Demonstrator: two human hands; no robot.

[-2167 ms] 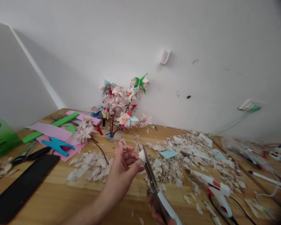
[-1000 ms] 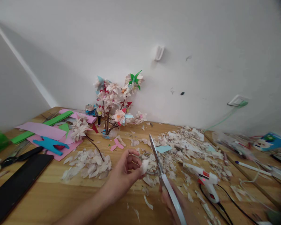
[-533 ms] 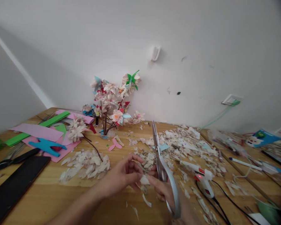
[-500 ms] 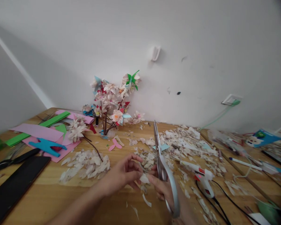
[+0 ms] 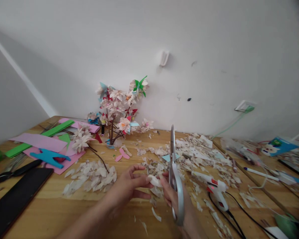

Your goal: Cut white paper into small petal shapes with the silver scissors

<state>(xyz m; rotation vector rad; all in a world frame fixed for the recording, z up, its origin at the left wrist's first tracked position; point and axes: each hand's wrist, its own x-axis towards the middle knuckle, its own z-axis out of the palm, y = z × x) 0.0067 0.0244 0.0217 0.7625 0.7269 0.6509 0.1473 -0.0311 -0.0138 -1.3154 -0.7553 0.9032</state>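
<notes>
A small white petal-like piece (image 5: 154, 181) is stretched between my two hands over the table. My left hand (image 5: 132, 183) pinches its left end between thumb and finger, the other fingers spread apart. At the petal's right end, the thumb and fingertips of my right hand (image 5: 171, 196) touch it. That same hand also holds a pair of scissors (image 5: 174, 172) with pale grey handles, blades pointing up and away, nearly together. Loose whitish petals and scraps (image 5: 161, 192) lie below and behind the hands. Left of my hands is a pile of pale petals (image 5: 91, 176).
Handmade flowers on twigs (image 5: 117, 106) stand by the wall. A flower stem (image 5: 81, 141) lies on the left pile. Coloured paper (image 5: 40, 139), black-handled scissors (image 5: 17, 172) and a dark flat slab (image 5: 17, 202) are at left. A glue gun (image 5: 215, 187) with its cord and a pen (image 5: 261, 173) lie right.
The scissors in my right hand have swung more upright, their tips shifting right. The petal has risen slightly and shows more between my fingers. My left fingers have spread.
</notes>
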